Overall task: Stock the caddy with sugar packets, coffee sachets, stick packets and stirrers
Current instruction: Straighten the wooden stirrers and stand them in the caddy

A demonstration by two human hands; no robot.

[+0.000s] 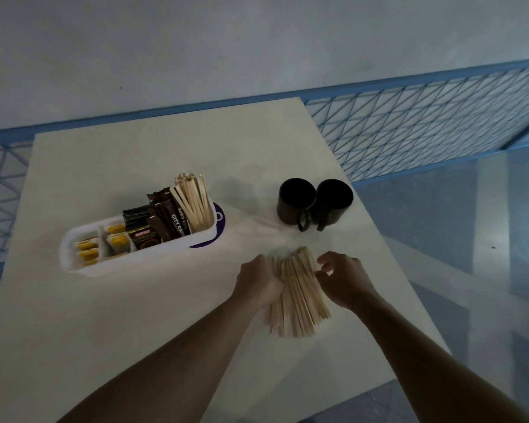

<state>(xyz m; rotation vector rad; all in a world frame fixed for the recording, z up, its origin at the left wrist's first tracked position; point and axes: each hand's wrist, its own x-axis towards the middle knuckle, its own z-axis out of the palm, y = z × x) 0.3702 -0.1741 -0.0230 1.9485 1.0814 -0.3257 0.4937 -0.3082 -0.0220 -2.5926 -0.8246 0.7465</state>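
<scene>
A white caddy [74,254] lies on the table left of centre. Its left compartments hold yellow sugar packets [116,241], the middle holds dark coffee sachets [141,236] and brown stick packets [168,215], and the right end holds upright wooden stirrers [193,203]. In front of me a loose bundle of wooden stirrers [297,297] lies on the table. My left hand [260,282] cups its left side and my right hand [342,279] presses against its right side, fingers curled on the sticks.
Two black mugs [297,203] stand side by side behind the bundle, near the right edge of the white table [135,315]. A blue wire-mesh rail [425,126] runs behind the table. Floor lies past the right edge.
</scene>
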